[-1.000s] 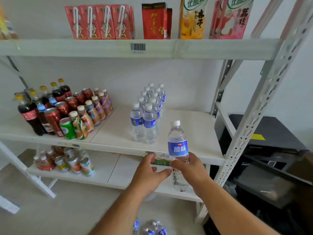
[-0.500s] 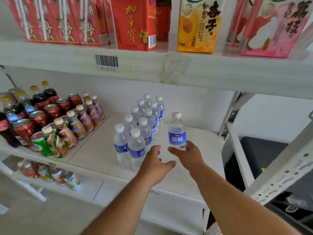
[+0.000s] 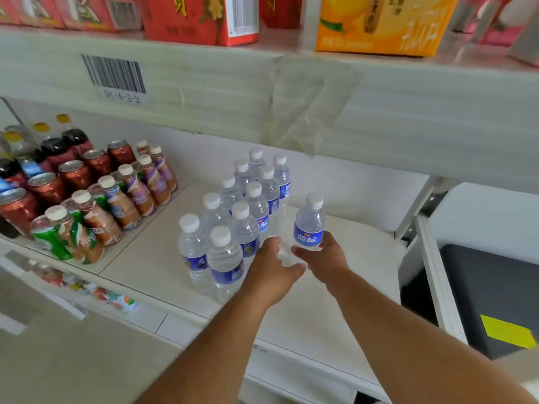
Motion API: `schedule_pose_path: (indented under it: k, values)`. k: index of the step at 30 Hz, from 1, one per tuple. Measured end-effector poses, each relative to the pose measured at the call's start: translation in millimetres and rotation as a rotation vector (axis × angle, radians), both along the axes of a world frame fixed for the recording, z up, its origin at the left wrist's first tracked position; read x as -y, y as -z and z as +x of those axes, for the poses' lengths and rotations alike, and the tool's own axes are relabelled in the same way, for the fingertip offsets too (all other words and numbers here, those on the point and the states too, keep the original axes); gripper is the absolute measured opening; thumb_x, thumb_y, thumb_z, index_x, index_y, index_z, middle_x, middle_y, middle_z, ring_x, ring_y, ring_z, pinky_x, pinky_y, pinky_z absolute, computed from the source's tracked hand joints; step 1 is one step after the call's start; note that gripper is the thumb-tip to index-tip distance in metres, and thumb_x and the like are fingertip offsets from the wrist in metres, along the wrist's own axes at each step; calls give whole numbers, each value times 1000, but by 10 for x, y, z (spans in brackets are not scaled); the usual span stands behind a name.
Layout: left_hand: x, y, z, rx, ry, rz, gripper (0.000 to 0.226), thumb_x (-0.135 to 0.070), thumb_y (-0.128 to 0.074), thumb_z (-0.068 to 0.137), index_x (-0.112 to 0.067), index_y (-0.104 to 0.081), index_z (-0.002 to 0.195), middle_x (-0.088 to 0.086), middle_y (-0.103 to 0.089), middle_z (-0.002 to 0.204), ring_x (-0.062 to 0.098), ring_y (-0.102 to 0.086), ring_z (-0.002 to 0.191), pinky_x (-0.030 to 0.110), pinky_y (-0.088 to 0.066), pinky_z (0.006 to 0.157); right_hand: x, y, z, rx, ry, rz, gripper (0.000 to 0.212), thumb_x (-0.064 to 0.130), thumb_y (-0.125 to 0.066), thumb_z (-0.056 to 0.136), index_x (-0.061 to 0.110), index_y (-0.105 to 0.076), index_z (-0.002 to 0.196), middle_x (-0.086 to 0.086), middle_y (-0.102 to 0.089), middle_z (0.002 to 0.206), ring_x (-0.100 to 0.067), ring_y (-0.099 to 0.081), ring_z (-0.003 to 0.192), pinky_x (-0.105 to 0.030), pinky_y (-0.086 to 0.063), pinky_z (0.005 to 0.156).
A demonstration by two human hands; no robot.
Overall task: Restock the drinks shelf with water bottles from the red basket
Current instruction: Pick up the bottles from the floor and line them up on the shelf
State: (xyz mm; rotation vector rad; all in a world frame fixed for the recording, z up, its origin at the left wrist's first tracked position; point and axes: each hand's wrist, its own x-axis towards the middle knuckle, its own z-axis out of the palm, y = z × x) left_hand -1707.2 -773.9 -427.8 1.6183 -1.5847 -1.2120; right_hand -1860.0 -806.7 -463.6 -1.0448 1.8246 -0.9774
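Fingers [image 3: 328, 243] of the right hand [image 3: 323, 258] curl round the lower half of a clear plastic water bottle with a blue label and white cap [image 3: 309, 223], holding it upright over the white middle shelf board [image 3: 335, 287], just right of the standing rows of like water bottles [image 3: 233, 223]. Beside it, the left hand [image 3: 271, 269] reaches in with thumb spread toward the right hand; its fingertips lie behind the hand near the rows, and whether they grip anything I cannot tell.

By size: the white upper shelf beam with a barcode sticker [image 3: 113, 74] spans the top, carrying red and orange drink cartons [image 3: 201, 18]. A dark grey bin with a yellow tag [image 3: 495, 301] sits low right. Red cans and brown tea bottles with white caps [image 3: 96, 193] crowd the shelf's left part.
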Motion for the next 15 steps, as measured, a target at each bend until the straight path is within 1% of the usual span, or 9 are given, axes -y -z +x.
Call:
schedule_pose_path:
  k: [2, 4, 6, 9, 11, 13, 15]
  values:
    - [14, 39, -10, -8, -3, 13, 84, -39, -75, 83, -30, -29, 153, -6, -44, 150, 12, -54, 124, 34, -49, 100, -6, 26, -50, -12, -37, 48, 64, 32, -89, 79, 25, -55, 134, 4, -64, 113, -28, -72, 100, -45, -63, 86]
    - [34, 78, -34, -6, 0, 41, 83, -38, -75, 85, -31, -28, 153, -6, -43, 151, 14, -52, 129, 35, -49, 101, -15, 4, -94, 17, -64, 112, 59, 28, -85, 84, 27, -50, 132, 8, -58, 103, -33, -74, 102, -48, -63, 89]
    - [79, 126, -65, 1, -5, 67, 82, -37, -74, 86, -32, -28, 153, -5, -41, 154, 18, -49, 134, 38, -48, 105, 5, -37, -120, 46, -95, 159, 52, 23, -81, 88, 28, -47, 127, 9, -56, 93, -32, -76, 100, -49, -63, 90]
    - [170, 172, -111, 20, -21, 86, 83, -39, -76, 84, -30, -29, 152, -3, -42, 153, 20, -49, 134, 38, -47, 105, 122, -52, -93, 13, -116, 177, 54, 25, -80, 89, 26, -45, 130, 2, -62, 95, -28, -76, 91, -51, -64, 88]
    - [238, 180, -143, 24, -17, 86, 83, -40, -76, 84, -28, -30, 152, -1, -43, 152, 21, -50, 134, 39, -48, 105, 229, -58, -47, -11, -110, 169, 59, 29, -81, 88, 25, -44, 133, -4, -65, 101, -34, -76, 93, -53, -65, 84]
    - [322, 182, -182, 34, -5, 68, 82, -40, -74, 85, -25, -30, 153, 1, -43, 153, 22, -50, 134, 41, -48, 106, 337, -78, -6, -27, -100, 162, 60, 31, -82, 85, 23, -44, 131, -8, -66, 107, -36, -76, 93, -54, -65, 83]
    - [411, 164, -214, 51, -1, 47, 80, -40, -72, 87, -23, -30, 153, 1, -42, 153, 22, -50, 134, 39, -48, 105, 482, -53, 4, -31, -91, 161, 64, 34, -84, 77, 22, -47, 127, -8, -68, 107, -35, -76, 91, -54, -65, 81]
